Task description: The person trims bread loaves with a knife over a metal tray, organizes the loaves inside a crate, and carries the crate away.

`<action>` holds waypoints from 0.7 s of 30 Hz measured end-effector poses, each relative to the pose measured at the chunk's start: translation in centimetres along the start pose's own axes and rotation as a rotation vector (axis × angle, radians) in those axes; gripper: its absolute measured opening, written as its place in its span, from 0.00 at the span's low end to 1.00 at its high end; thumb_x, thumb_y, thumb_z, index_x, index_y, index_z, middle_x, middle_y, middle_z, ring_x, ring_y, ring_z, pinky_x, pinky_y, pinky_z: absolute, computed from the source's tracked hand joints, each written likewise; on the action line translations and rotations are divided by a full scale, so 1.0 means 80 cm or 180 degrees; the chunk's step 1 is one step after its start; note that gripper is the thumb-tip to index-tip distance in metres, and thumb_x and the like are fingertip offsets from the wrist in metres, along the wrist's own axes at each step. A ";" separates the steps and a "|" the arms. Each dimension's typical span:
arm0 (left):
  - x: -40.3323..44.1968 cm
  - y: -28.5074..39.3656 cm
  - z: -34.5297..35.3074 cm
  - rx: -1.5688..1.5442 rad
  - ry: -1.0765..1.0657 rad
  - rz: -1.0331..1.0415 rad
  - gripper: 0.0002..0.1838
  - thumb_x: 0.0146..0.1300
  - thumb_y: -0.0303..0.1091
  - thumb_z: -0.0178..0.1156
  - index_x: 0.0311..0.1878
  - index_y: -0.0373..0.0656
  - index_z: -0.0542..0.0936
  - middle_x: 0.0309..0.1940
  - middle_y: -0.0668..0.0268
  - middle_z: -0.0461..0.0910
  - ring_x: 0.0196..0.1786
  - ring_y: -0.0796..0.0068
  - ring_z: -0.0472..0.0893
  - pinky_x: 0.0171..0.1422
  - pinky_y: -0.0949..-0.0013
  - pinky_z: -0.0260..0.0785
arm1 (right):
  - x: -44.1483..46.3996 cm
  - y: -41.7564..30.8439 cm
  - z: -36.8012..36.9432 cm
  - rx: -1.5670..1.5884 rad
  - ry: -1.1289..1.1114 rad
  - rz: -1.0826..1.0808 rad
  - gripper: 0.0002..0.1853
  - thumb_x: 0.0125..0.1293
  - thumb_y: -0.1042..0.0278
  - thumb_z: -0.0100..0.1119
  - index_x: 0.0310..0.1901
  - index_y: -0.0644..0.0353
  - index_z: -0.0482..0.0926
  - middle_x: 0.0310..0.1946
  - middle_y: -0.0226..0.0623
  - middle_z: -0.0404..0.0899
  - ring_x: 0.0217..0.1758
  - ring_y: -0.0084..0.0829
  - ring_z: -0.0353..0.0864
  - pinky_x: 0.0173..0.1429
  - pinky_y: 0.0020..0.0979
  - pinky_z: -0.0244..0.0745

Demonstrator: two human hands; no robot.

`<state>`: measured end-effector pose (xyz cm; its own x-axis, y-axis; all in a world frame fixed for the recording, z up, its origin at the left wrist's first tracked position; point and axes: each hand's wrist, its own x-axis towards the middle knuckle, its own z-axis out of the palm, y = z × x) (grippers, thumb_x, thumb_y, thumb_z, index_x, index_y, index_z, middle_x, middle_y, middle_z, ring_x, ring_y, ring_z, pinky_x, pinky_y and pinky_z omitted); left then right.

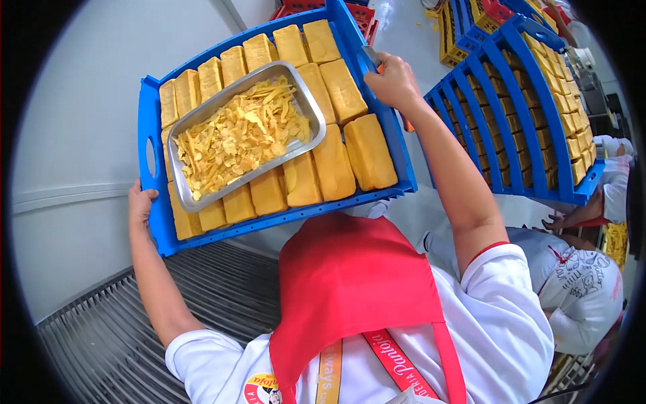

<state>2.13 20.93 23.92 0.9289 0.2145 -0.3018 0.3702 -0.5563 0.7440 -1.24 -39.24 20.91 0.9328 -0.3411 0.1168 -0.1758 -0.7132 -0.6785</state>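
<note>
A blue plastic crate (282,217) is filled with rows of golden-brown rectangular loaves (372,153). On top of the loaves rests a shallow metal pan (311,111) heaped with thin yellow-brown scraps (242,131). My left hand (140,204) is closed on the crate's left edge, near its oval handle hole. At the crate's upper right edge, my right hand (397,82) is closed around a knife (371,56); its grey blade and bits of an orange handle show. Whether those right fingers also grip the crate edge is hidden.
Grey corrugated slats (222,286) lie below the crate, beside a pale wall (81,135). To the right, a stack of blue crates (498,121) holds many more loaves. A co-worker in white (579,296) bends close on my right. Red crates (367,20) stand behind.
</note>
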 end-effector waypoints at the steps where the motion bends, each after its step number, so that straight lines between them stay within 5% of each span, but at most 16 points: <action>1: 0.002 0.003 0.002 0.0129 0.0024 -0.0042 0.27 0.50 0.18 0.55 0.57 0.41 0.80 0.32 0.69 0.80 0.29 0.81 0.75 0.34 0.74 0.69 | -0.004 0.000 0.001 0.0049 -0.0041 0.0078 0.22 0.52 0.63 0.58 0.49 0.63 0.82 0.29 0.50 0.83 0.35 0.45 0.84 0.45 0.41 0.77; 3: 0.002 0.005 0.006 0.0168 -0.0047 -0.0094 0.27 0.50 0.19 0.56 0.57 0.41 0.79 0.32 0.69 0.80 0.29 0.80 0.76 0.35 0.74 0.69 | -0.006 -0.003 -0.007 0.0075 -0.0124 0.0226 0.23 0.52 0.63 0.58 0.50 0.64 0.82 0.29 0.51 0.83 0.35 0.46 0.84 0.45 0.42 0.76; 5: -0.002 0.004 0.002 0.0209 -0.0075 -0.0135 0.26 0.50 0.19 0.56 0.56 0.41 0.79 0.32 0.69 0.80 0.30 0.79 0.76 0.35 0.73 0.69 | -0.008 -0.006 -0.009 0.0114 -0.0218 0.0292 0.25 0.52 0.64 0.58 0.54 0.60 0.82 0.44 0.55 0.84 0.52 0.55 0.82 0.57 0.45 0.75; 19: 0.006 -0.005 0.003 0.0750 0.0182 0.0291 0.23 0.48 0.21 0.60 0.53 0.39 0.80 0.26 0.68 0.80 0.26 0.77 0.76 0.32 0.70 0.67 | -0.009 -0.019 -0.013 -0.0173 -0.0190 0.0424 0.22 0.53 0.63 0.58 0.50 0.62 0.81 0.40 0.56 0.83 0.48 0.56 0.82 0.53 0.47 0.75; 20: 0.008 -0.002 0.000 0.0915 0.0043 0.0174 0.26 0.49 0.24 0.63 0.56 0.37 0.79 0.36 0.61 0.81 0.37 0.68 0.81 0.43 0.65 0.73 | -0.008 -0.019 -0.013 -0.0141 -0.0170 0.0380 0.23 0.53 0.64 0.58 0.51 0.62 0.81 0.39 0.56 0.83 0.48 0.56 0.82 0.53 0.47 0.75; 21: -0.003 0.010 0.007 0.0913 0.0098 0.0170 0.26 0.49 0.24 0.63 0.56 0.37 0.79 0.36 0.61 0.81 0.37 0.68 0.81 0.43 0.65 0.73 | -0.008 -0.018 -0.013 -0.0111 -0.0175 0.0335 0.23 0.53 0.64 0.58 0.51 0.62 0.81 0.39 0.56 0.83 0.48 0.56 0.82 0.53 0.47 0.75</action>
<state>2.20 19.97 24.28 0.9485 0.2005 -0.2452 0.3073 -0.7709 0.5580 -1.88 -38.63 22.58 0.9243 -0.3817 0.0056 -0.2836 -0.6964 -0.6593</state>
